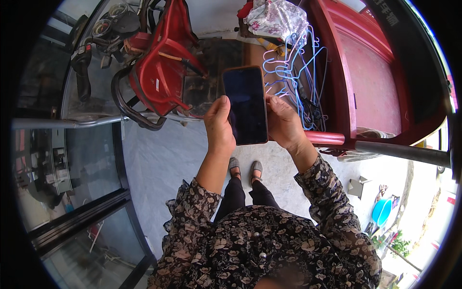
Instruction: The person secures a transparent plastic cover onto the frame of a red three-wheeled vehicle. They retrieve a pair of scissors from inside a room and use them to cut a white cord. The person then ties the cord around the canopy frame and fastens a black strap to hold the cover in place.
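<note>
A smartphone (248,108) with a dark screen and a brownish case edge is held upright in front of my body. My left hand (220,126) grips its left edge, the thumb pointing up along the side and the other fingers hidden behind. On the opposite edge my right hand (287,123) closes round the phone, thumb near the upper side. Just beyond the right hand, blue and pink clothes hangers (293,67) lie in a heap inside a red vehicle body (337,72).
Left of the phone are a red plastic vehicle panel (159,72) and a handlebar grip (83,72). A floral cloth (279,19) lies beyond the hangers. A glass door (91,168) stands left; a blue basin (381,212) sits at right. My feet are on the pale floor (168,164).
</note>
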The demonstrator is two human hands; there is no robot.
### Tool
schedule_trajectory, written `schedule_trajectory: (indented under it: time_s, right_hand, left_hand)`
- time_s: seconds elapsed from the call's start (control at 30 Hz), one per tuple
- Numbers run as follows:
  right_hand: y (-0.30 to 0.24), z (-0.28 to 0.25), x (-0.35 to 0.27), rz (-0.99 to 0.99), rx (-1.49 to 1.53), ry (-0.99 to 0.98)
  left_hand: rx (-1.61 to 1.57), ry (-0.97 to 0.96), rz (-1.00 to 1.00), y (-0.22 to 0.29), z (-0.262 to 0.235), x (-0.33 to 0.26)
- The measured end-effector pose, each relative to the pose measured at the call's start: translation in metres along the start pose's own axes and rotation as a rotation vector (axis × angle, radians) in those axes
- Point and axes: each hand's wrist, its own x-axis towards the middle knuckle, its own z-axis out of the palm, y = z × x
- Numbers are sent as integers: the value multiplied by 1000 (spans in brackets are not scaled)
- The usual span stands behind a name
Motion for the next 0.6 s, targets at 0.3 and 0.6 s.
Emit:
schedule_trajectory:
  time_s: [0.3, 0.6]
  right_hand:
    - [1, 10, -7, 37, -17, -12]
    - [4, 2, -8, 48, -143, 13]
  left_hand:
    - [30, 12, 39, 7, -1, -11]
    - [34, 54, 52, 8, 6, -14]
